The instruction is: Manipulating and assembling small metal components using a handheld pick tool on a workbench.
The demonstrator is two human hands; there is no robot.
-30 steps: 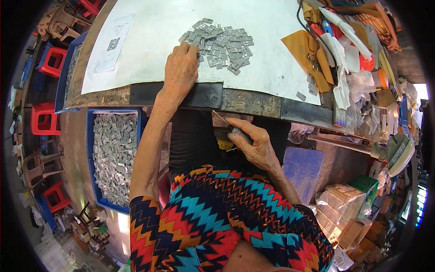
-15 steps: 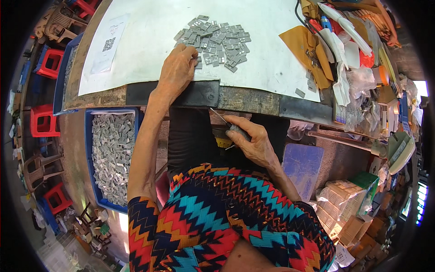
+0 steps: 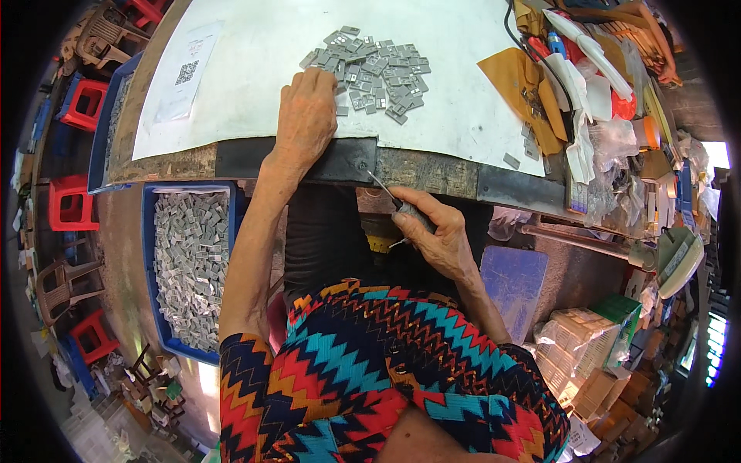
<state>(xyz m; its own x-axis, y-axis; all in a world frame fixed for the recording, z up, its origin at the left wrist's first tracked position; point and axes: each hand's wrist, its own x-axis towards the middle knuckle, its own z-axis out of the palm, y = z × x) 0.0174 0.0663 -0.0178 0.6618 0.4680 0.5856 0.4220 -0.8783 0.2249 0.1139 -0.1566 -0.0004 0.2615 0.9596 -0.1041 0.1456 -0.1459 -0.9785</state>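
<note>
A loose pile of small grey rectangular pieces (image 3: 378, 73) lies on the white sheet (image 3: 255, 73) covering the table. At the pile's left edge is my left hand (image 3: 307, 116), back upward, its fingers bent and close together. Whatever is under those fingertips is hidden from view. My right hand (image 3: 436, 231), below the table's front edge, is closed around a slim pointed metal tool (image 3: 380, 185) with a dark grey handle. The tool's tip points up and left toward the table edge.
A blue crate (image 3: 147, 262) full of similar pieces stands below the table at left. A printed paper (image 3: 181, 85) lies on the sheet. A brown envelope (image 3: 513, 73) and plastic bags (image 3: 614, 143) crowd the right. Dark metal strips (image 3: 255, 158) cover parts of the table edge.
My left hand has turned and shifted slightly right and nearer at the pile's edge. My right hand has moved a little right and up with the pointed tool.
</note>
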